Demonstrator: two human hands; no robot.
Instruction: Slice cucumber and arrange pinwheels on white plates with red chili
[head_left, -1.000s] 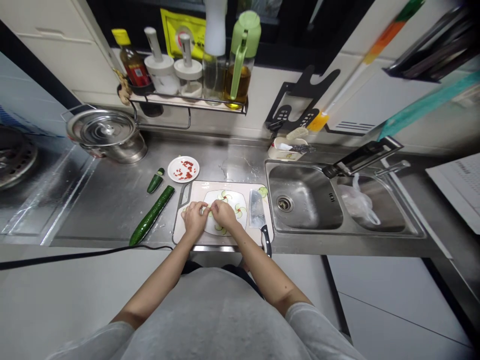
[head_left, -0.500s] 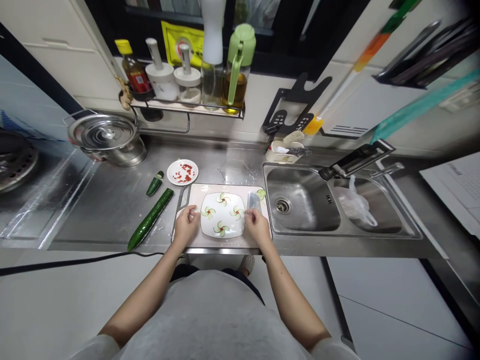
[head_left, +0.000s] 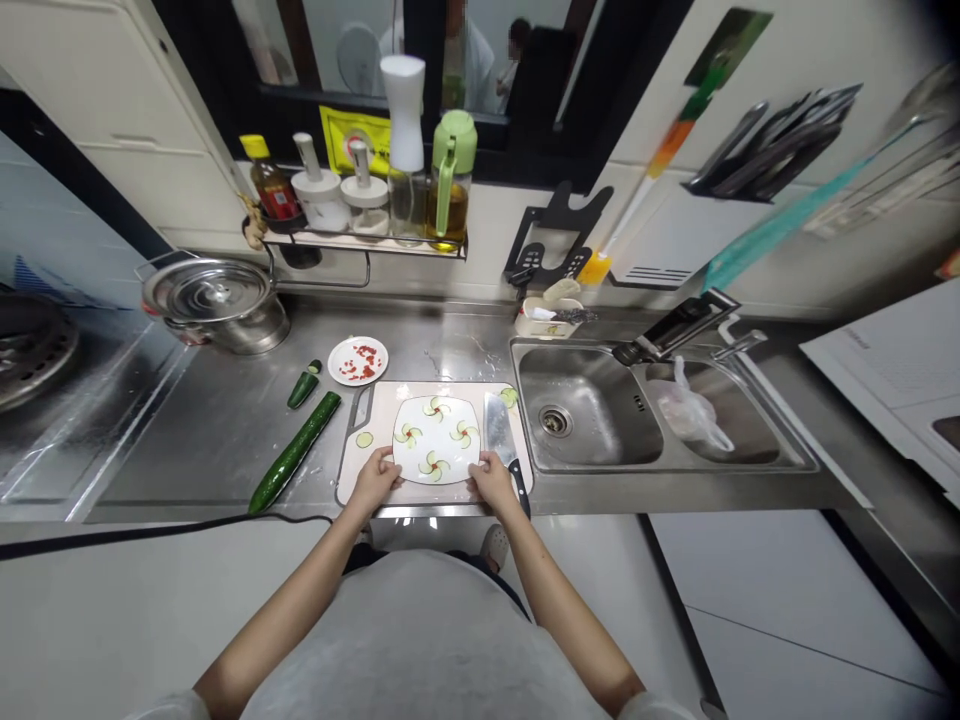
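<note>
A white squarish plate [head_left: 436, 436] lies over the cutting board [head_left: 373, 405], bearing several pinwheels of thin green-edged slices with red bits at their centres. My left hand [head_left: 376, 482] grips its lower left edge between thumb and fingers. At the lower right edge, my right hand [head_left: 495, 483] pinches the rim likewise. Just right of the plate is a kitchen knife [head_left: 497, 427], its black handle beside my right hand. One cucumber slice [head_left: 364, 440] rests on the board's left part, and more slices [head_left: 509, 397] are at its upper right corner.
Left of the board are a long cucumber [head_left: 295, 452], a short cucumber piece [head_left: 303, 389] and a small white plate [head_left: 337, 370] with red bits. A lidded steel pot [head_left: 251, 328] stands farther left. The double sink [head_left: 592, 400] is on the right; a bottle rack [head_left: 360, 241] hangs behind.
Both hands have moved down to the plate's lower corners and now grip its edge. The knife handle and the slice at the left have come into sight. The camera view has shifted.
</note>
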